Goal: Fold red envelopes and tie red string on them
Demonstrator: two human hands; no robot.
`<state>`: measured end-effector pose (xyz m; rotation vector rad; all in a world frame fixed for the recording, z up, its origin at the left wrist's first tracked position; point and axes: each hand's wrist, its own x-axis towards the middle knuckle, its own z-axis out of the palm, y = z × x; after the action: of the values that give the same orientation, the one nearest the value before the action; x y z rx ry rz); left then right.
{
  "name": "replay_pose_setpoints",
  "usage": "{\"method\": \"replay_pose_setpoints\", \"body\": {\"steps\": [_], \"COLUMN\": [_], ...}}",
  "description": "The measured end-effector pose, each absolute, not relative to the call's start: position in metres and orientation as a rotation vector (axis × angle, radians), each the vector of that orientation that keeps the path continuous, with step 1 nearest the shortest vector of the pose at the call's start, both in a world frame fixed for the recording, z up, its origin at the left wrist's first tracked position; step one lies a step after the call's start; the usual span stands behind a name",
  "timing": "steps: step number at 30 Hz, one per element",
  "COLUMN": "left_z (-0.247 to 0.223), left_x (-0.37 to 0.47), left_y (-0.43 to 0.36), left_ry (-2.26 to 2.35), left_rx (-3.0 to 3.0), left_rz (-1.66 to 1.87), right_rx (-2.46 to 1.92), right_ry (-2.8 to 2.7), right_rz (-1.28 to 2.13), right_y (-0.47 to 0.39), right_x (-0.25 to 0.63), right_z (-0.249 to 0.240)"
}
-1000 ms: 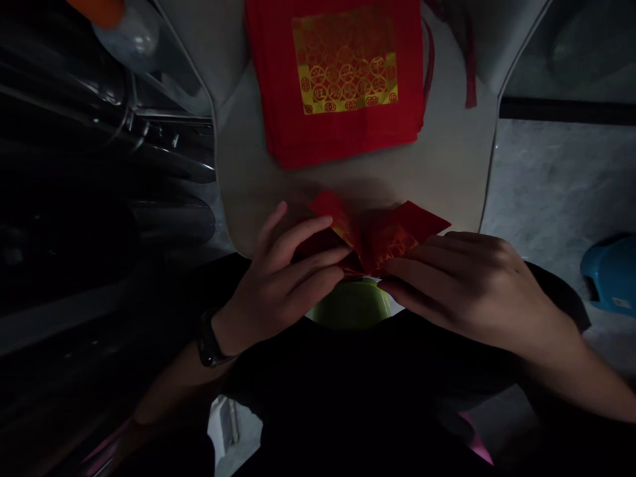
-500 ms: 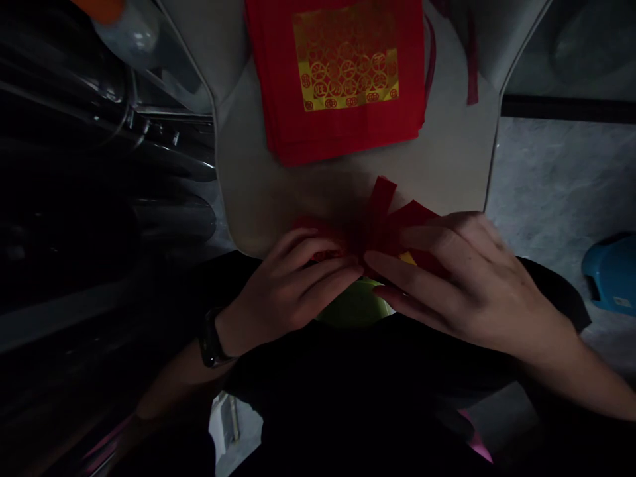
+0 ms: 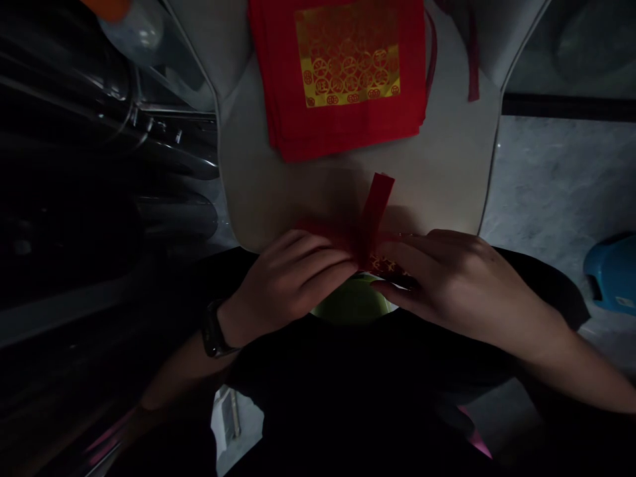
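Close to my body, at the front edge of the chair seat, both hands are closed on a red cloth bag (image 3: 390, 265) with gold print. My left hand (image 3: 298, 278) has its fingers bent over the left part, and a dark watch band circles that wrist. Pinching the right part is my right hand (image 3: 442, 278), its thumb underneath. Between them a red strap (image 3: 378, 199) sticks up and away from me. Much of the held bag is hidden by the fingers. Farther off lies a stack of flat red bags (image 3: 342, 126), the top one printed with gold coin patterns.
The stack rests on a pale chair seat (image 3: 447, 179). A dark red strip (image 3: 473, 66) hangs at the seat's upper right. Below my hands is a green rounded thing (image 3: 350, 301). Dark shiny cylinders (image 3: 173, 218) stand left; a blue object (image 3: 616, 271) is on the floor at right.
My right hand has turned and its fingers have folded inward over the bag. More gold print shows beside it. The left hand has barely moved.
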<state>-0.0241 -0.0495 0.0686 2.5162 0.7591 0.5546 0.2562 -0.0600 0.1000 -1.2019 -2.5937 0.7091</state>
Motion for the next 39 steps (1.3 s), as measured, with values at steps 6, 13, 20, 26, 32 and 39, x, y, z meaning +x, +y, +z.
{"method": "replay_pose_setpoints", "body": {"steps": [6,13,20,26,32,39], "left_z": [0.073,0.073,0.066,0.062,0.063,0.06], "left_x": [-0.019,-0.021,-0.016,-0.018,-0.018,-0.017], "left_y": [-0.049,-0.034,-0.029,-0.027,-0.017,-0.003], "left_ry": [1.005,0.852,0.926,0.885,0.896,0.873], "left_rx": [2.561,2.608,2.455,2.44,2.497,2.429], "left_rz": [0.677,0.57,0.578,0.628,0.657,0.59], "right_rx": [-1.156,-1.181,-1.191,-1.186,-1.12,-1.052], "right_ry": [-2.651,-2.537,-2.459,-2.427,-2.444,-2.535], "right_rz": [0.699,0.637,0.602,0.589,0.492,0.506], "right_y": [-0.057,-0.047,-0.046,-0.049,-0.043,-0.03], "right_x": [0.243,0.243,0.242,0.246,0.25,0.251], "right_z": [0.092,0.085,0.076,0.073,0.076,0.077]}}
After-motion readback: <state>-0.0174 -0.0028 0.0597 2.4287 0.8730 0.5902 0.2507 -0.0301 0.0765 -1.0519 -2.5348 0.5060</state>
